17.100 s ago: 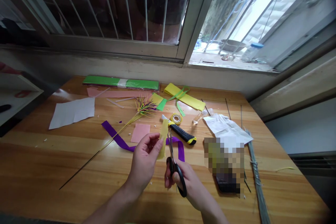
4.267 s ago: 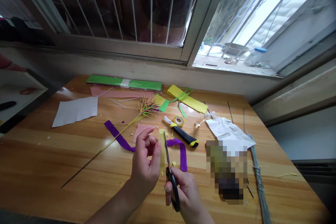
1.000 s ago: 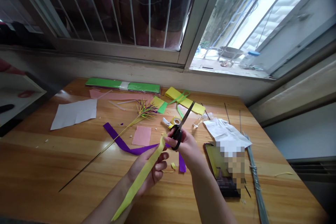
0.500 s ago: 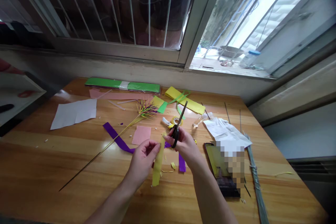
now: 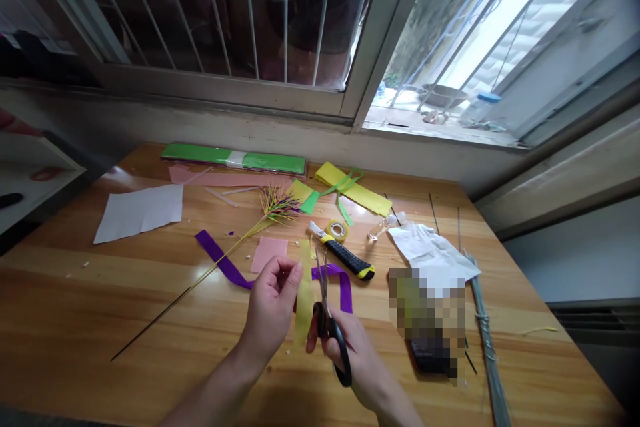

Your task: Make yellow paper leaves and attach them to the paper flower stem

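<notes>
My left hand [image 5: 274, 300] pinches a yellow paper strip [image 5: 304, 303] between thumb and fingers, the strip standing upright. Just to its right, my right hand [image 5: 347, 343] grips black-handled scissors [image 5: 324, 300] through the loops, with the blades pointing away from me and slightly apart. The blades lie beside the strip; whether they touch it I cannot tell. Beyond the hands are a pink paper square [image 5: 269, 253], a purple strip [image 5: 225, 267] and a black-and-yellow utility knife [image 5: 345, 253] next to a tape roll [image 5: 337, 230].
A paper flower with a long stem [image 5: 215, 267] lies to the left, near a white sheet [image 5: 140, 213]. Green packaged paper [image 5: 200, 155] and folded yellow paper [image 5: 360, 193] lie at the back. To the right are a small clear bottle [image 5: 380, 227], white tissue [image 5: 433, 247] and a wire bundle [image 5: 487, 340].
My right hand has moved down and toward me, away from the strip's top. The scissors' blades, shut before, are now parted. The left hand still holds the strip, now raised slightly.
</notes>
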Tool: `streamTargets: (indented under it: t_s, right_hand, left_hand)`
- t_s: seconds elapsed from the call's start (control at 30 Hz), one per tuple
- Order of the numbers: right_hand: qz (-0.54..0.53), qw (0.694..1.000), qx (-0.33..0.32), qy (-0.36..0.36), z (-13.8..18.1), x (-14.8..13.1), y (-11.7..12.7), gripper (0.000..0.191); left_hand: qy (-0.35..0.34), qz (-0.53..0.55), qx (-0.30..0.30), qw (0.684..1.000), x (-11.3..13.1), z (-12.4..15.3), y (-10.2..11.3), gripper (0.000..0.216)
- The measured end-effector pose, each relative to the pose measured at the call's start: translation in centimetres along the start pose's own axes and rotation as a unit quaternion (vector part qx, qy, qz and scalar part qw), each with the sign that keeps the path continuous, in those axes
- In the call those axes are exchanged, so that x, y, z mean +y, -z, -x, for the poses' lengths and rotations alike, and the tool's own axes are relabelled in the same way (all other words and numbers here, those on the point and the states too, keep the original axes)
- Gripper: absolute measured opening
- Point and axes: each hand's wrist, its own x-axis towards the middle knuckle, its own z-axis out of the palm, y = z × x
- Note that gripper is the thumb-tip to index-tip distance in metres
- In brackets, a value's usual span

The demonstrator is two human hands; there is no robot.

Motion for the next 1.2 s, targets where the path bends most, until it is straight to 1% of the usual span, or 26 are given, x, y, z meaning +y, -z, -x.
streamTargets:
  t_s: [0.13, 0.33, 0.53, 0.73, 1.03, 1.2]
  right_hand:
    - [-0.006, 1.0, 0.01, 0.001, 0.01, -0.43, -0.47, 0.073]
    - [-0.019, 1.0, 0.015, 0.019, -0.02, -0.62, -0.72, 0.061]
    - [-0.032, 0.999, 0.017, 0.012, 0.09, -0.31, -0.85, 0.065]
    - [-0.042, 0.999, 0.017, 0.011, -0.01, -0.44, -0.8, 0.066]
    - [-0.047, 0.999, 0.02, 0.013, 0.11, -0.59, -0.7, 0.07]
    - [-0.034, 0.999, 0.024, 0.014, 0.03, -0.7, -0.69, 0.066]
  left_hand:
    - [-0.024, -0.025, 0.0, 0.999, 0.45, 0.34, -0.33, 0.022]
    - [-0.03, -0.032, 0.012, 0.999, 0.67, 0.71, -0.48, 0.023]
    - [0.0, 0.018, -0.007, 1.0, 0.61, 0.67, -0.68, 0.024]
    - [-0.001, 0.048, -0.006, 0.999, 0.82, 0.6, -0.76, 0.024]
    - [-0.013, -0.019, 0.001, 1.0, 0.81, 0.71, -0.76, 0.023]
    - [-0.025, -0.045, 0.007, 0.999, 0.89, 0.86, -0.79, 0.024]
